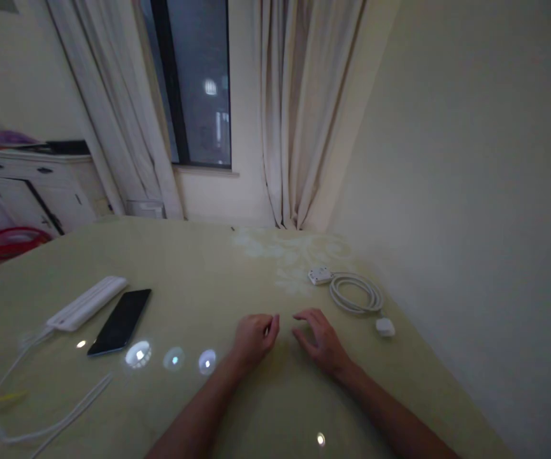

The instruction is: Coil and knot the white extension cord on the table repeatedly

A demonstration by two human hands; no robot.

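My left hand (255, 338) rests over the middle of the table, its fingers curled in and the thumb close against them. Nothing shows in it. My right hand (322, 341) is a short way to the right, palm turned inward, with thumb and fingers apart and nothing between them. A gap separates the two hands. Nearest to my right hand lies a coiled white extension cord (356, 294). One end carries a small white socket block (320, 275), the other a white plug (385, 327).
On the left are a black smartphone (120, 322) and a long white power strip (88, 303) with its cord. A loose white cable (60, 424) and a yellow strip (4, 400) lie at the lower left. The glossy table (199, 268) meets a wall (471, 223) on the right; curtains (299, 115) hang behind.
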